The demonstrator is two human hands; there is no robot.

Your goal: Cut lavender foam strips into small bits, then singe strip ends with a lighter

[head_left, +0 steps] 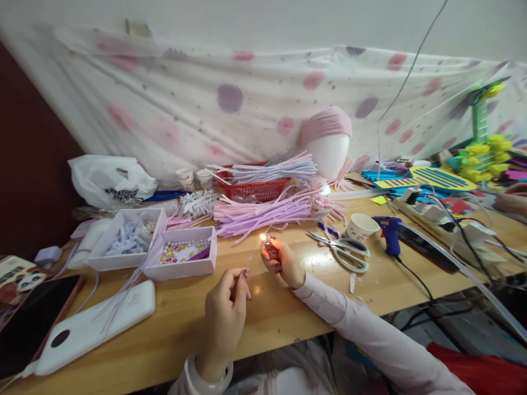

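Over the middle of the wooden table, my right hand is wrapped round a red lighter with a small flame burning at its top. Just to the left and nearer to me, my left hand is closed in a pinch on a thin, pale strand, which rises toward the flame. Whether the strand's tip touches the flame is too small to tell. Behind both hands lie bundles of pink and lilac fuzzy stems.
White trays of beads and pieces stand left, beside a white power bank. Scissors, a paper cup and a blue glue gun are at right. A red basket and a head form stand behind.
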